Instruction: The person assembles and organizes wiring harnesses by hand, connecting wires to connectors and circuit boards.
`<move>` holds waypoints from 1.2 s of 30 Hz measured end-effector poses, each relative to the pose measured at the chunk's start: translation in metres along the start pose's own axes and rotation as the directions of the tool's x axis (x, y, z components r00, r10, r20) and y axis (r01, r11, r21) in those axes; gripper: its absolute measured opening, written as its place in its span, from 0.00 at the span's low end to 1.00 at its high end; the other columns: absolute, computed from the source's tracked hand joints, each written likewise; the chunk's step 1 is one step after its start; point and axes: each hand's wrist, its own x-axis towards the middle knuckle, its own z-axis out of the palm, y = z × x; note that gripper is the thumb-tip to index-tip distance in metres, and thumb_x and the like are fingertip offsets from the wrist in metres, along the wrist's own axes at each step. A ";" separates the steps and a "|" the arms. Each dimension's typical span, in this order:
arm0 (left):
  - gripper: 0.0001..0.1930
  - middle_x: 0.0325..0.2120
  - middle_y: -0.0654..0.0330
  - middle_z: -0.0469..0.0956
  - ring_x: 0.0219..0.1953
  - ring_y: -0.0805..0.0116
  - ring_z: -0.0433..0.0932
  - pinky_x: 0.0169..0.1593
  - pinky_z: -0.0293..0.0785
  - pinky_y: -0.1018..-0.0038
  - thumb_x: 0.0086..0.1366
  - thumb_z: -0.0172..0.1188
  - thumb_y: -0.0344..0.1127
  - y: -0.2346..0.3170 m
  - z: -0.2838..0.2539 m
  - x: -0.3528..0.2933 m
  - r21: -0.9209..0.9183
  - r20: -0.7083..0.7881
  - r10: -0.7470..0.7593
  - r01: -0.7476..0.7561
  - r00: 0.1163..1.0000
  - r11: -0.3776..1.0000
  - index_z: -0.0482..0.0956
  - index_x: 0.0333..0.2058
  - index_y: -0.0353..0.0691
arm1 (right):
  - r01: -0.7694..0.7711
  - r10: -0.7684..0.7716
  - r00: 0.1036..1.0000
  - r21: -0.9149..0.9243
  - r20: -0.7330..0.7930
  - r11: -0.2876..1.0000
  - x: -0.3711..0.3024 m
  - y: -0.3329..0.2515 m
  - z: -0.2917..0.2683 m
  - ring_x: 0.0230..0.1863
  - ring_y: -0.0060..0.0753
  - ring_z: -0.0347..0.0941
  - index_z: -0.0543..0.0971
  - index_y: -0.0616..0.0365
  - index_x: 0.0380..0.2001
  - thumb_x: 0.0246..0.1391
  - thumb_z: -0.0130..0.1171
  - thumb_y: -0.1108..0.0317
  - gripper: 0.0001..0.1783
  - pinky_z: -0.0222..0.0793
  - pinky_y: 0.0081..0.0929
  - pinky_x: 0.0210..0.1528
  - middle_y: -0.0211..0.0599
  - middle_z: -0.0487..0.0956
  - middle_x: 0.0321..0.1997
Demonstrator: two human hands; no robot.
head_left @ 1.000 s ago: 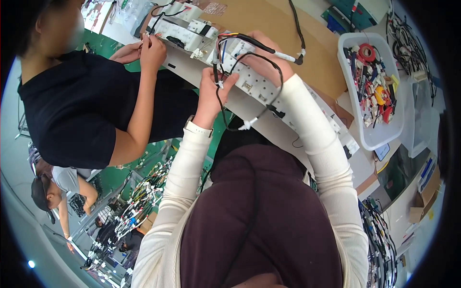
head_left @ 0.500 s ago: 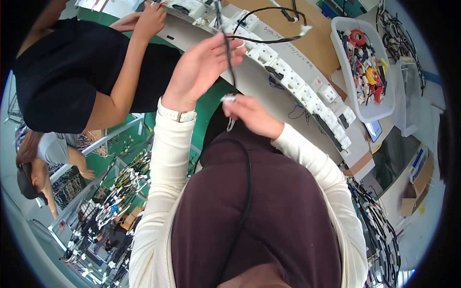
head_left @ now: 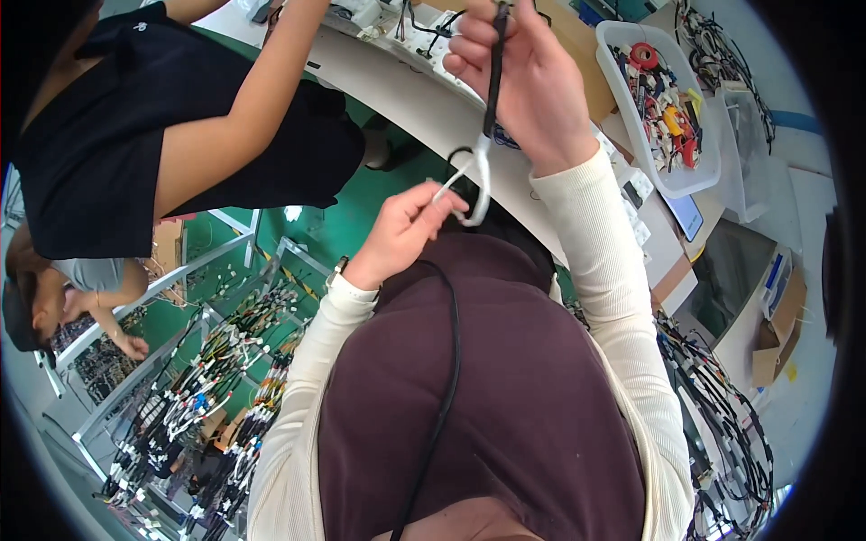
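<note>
Raised over the table edge, my right hand (head_left: 546,95) grips a black cable (head_left: 493,95) with its fingers curled round it. Below that hand the cable runs into a white length (head_left: 483,171), which bends back in a loop. Lower and to the left, my left hand (head_left: 397,234) pinches the thin white end of this loop between thumb and fingers. A thin black cord (head_left: 454,352) hangs down over my dark top.
A long table (head_left: 433,117) carries white socket-like blocks (head_left: 636,185). A clear bin (head_left: 695,185) of small colourful parts stands right, beside a phone (head_left: 683,216). A co-worker in black (head_left: 99,153) stands close left; cable bundles (head_left: 207,397) hang on a rack lower left.
My right hand has moved up and now grips the black cable higher. My left hand has come down to the white end. The co-worker's arm has shifted.
</note>
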 end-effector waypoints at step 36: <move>0.33 0.62 0.48 0.66 0.65 0.56 0.65 0.67 0.59 0.66 0.69 0.58 0.45 -0.062 -0.061 0.027 0.430 -0.015 0.006 0.001 1.000 0.903 0.59 0.66 0.36 | -0.286 0.215 0.955 -0.818 -0.204 0.499 -0.042 -0.010 -0.028 0.50 0.24 0.76 0.78 0.56 0.43 0.72 0.41 0.54 0.21 0.73 0.28 0.50 0.29 0.80 0.44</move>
